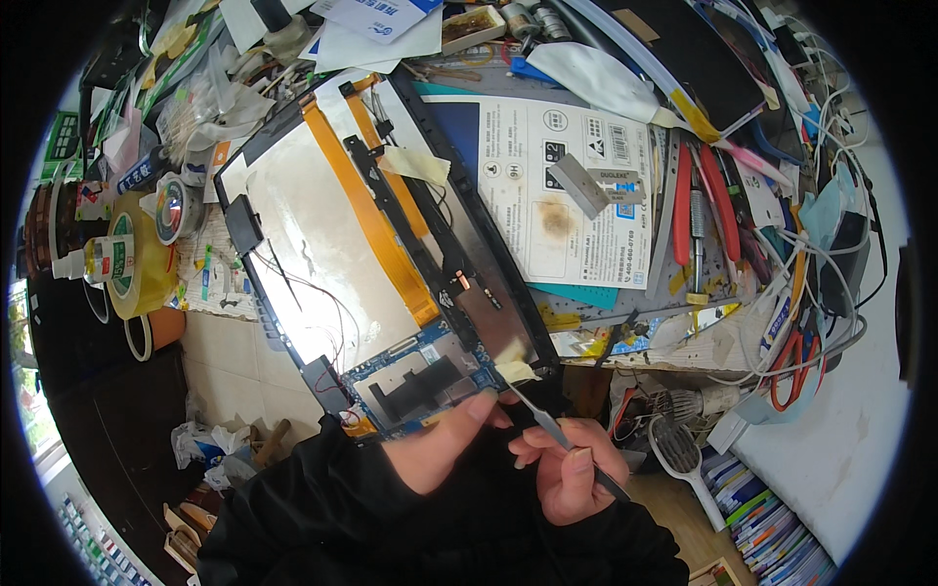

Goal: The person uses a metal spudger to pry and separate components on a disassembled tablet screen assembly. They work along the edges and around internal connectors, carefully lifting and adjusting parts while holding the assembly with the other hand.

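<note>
An opened tablet (288,220) lies tilted in front of me, its inside facing up. Orange ribbon cables (366,220) run along it to a blue circuit board (415,376) with black tape across its middle. My left hand (445,444) grips the near edge beside the board, thumb on top and fingers partly hidden beneath. Between the fingers of my right hand (576,474) is a slim, pointed grey metal tool (549,425). Its tip reaches the tablet's near right corner, by a pale yellow piece of tape (516,371). Thin wires trail from a black module (243,223) on the left.
Beyond the tablet lies a white printed sheet (513,205) with metal blades (578,186) on it. Red-handled pliers (682,210) and a screwdriver (697,244) are to its right, near tangled cables (831,249). At left stand a tape roll (147,259) and a small bottle (98,259).
</note>
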{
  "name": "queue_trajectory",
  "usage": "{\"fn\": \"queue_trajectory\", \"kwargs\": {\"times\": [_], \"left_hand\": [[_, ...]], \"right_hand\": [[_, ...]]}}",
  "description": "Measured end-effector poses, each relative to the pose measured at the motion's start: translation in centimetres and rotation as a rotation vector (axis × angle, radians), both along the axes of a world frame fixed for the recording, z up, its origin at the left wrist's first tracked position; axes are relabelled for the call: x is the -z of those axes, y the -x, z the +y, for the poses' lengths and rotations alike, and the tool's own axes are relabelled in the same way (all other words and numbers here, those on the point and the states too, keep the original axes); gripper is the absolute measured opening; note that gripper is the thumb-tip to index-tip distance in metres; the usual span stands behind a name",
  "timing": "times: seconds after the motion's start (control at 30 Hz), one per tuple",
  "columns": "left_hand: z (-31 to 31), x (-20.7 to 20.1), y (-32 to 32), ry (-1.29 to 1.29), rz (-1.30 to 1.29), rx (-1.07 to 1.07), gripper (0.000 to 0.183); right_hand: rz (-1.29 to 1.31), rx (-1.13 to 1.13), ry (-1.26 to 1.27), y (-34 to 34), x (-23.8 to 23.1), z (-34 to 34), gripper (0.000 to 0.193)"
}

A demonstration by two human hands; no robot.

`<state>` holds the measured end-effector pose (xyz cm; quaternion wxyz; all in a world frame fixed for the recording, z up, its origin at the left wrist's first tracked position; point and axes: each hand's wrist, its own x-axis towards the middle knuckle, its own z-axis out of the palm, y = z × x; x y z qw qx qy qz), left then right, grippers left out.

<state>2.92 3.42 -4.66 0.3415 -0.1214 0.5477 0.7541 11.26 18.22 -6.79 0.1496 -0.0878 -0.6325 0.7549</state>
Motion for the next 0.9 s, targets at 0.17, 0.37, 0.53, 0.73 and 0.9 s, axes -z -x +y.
{"fn": "queue_trajectory", "kwargs": {"times": [0.17,0.37,0.53,0.73,0.9], "left_hand": [[-0.06,-0.03,0.12,0.003,-0.002,0.016,0.034],[-0.01,0.1,0.06,-0.001,-0.003,0.003,0.034],[-0.26,0.21,0.07,-0.072,-0.056,-0.017,0.025],[-0.24,0.41,0.01,-0.039,-0.028,0.009,0.028],[-0.09,0.55,0.07,-0.063,-0.039,-0.009,0.022]], "right_hand": [[-0.018,0.02,0.016,-0.03,-0.16,-0.13,0.036],[-0.031,0.045,0.037,0.14,-0.34,-0.35,0.035],[-0.058,0.036,0.037,0.24,-0.45,-0.36,0.035],[-0.043,0.107,0.09,0.42,-0.37,-0.79,0.035],[-0.086,0.098,0.106,0.49,-0.69,-0.85,0.035]]}}
